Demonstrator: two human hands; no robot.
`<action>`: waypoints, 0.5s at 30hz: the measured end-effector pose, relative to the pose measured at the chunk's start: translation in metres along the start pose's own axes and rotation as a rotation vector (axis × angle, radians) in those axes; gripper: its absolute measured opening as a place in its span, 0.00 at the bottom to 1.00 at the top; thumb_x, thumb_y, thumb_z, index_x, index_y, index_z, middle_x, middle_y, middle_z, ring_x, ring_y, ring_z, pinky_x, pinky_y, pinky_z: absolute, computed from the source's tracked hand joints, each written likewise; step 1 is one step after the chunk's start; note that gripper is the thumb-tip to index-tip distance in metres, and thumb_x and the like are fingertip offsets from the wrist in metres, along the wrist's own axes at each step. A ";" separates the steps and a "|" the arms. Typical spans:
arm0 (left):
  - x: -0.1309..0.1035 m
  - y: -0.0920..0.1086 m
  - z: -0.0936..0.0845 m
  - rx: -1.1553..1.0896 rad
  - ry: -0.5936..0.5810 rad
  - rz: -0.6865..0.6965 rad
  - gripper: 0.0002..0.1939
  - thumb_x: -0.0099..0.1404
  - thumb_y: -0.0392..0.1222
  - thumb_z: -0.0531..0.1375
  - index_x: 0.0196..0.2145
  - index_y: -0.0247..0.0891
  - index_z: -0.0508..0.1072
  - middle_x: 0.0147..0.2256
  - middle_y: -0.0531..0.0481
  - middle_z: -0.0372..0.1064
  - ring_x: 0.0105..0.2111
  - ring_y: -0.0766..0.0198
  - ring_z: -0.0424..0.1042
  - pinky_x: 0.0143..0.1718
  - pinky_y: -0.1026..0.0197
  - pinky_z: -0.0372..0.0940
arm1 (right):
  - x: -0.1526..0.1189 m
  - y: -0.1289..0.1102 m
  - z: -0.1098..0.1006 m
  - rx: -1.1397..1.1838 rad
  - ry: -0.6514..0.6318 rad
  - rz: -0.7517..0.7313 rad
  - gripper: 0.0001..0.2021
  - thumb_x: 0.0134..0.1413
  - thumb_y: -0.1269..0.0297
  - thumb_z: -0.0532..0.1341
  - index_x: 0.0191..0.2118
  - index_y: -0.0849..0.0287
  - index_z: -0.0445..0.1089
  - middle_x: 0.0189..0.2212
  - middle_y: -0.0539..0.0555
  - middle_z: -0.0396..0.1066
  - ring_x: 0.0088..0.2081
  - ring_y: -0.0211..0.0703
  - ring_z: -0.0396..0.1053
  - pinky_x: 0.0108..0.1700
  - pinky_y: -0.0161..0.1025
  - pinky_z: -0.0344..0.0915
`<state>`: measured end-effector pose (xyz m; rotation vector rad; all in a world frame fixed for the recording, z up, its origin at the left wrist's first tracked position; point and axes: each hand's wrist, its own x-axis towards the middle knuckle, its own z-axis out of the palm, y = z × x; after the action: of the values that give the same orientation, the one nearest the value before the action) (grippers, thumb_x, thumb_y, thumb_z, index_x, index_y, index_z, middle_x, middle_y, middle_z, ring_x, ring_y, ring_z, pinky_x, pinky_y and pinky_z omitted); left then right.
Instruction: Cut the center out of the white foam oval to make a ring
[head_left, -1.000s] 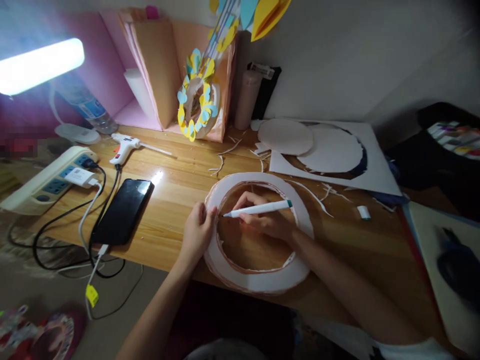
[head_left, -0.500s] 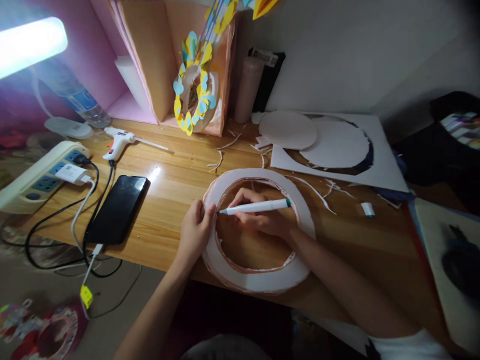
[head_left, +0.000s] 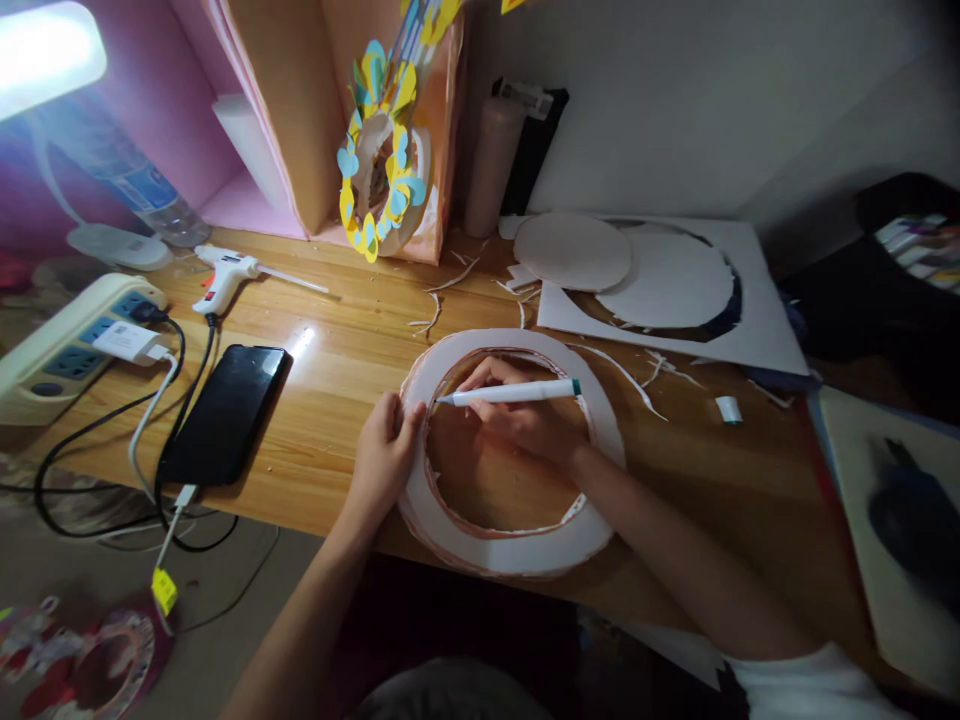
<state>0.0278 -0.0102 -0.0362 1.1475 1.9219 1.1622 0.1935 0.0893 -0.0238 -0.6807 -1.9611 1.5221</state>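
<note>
A white foam-board or card ring (head_left: 501, 553) lies near the front edge of the wooden desk, with brownish colour along its inner and outer edges. My left hand (head_left: 384, 450) holds its left side, thumb on top and fingers at the outer rim. My right hand (head_left: 517, 405) is closed around a white marker (head_left: 525, 391) with a green end. The marker's tip meets the ring's inner edge at the upper left. Through the ring's opening, bare desk shows under my right hand. A small white cap (head_left: 727, 410) with a green rim lies to the right.
At left are a phone (head_left: 229, 415), a glue gun (head_left: 225, 278) and a power strip (head_left: 75, 345) with cables. Cut white sheets (head_left: 757, 300), discs (head_left: 574, 250) and thin scraps lie behind the ring. A yellow-and-blue paper wreath (head_left: 375, 185) hangs before a box shelf.
The marker's tip has moved slightly up along the ring's inner left edge, with my right hand. My left hand keeps its hold. The whole view has shifted a little.
</note>
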 end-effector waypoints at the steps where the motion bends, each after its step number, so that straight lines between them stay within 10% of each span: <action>1: 0.000 0.000 0.000 0.000 -0.001 0.000 0.17 0.65 0.47 0.54 0.22 0.42 0.53 0.22 0.58 0.48 0.23 0.66 0.52 0.24 0.60 0.47 | 0.000 0.000 0.000 -0.020 0.032 -0.005 0.03 0.56 0.65 0.58 0.36 0.55 0.66 0.32 0.50 0.69 0.33 0.40 0.67 0.34 0.39 0.64; 15: 0.001 0.000 0.000 0.020 0.002 0.009 0.17 0.65 0.48 0.54 0.22 0.42 0.54 0.21 0.58 0.49 0.23 0.66 0.53 0.25 0.60 0.47 | -0.001 0.006 -0.014 -0.330 0.312 0.066 0.05 0.58 0.60 0.56 0.39 0.51 0.65 0.38 0.50 0.72 0.38 0.43 0.70 0.43 0.41 0.65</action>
<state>0.0276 -0.0096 -0.0361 1.1675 1.9363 1.1520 0.2041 0.0995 -0.0273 -1.0611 -1.9754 1.0565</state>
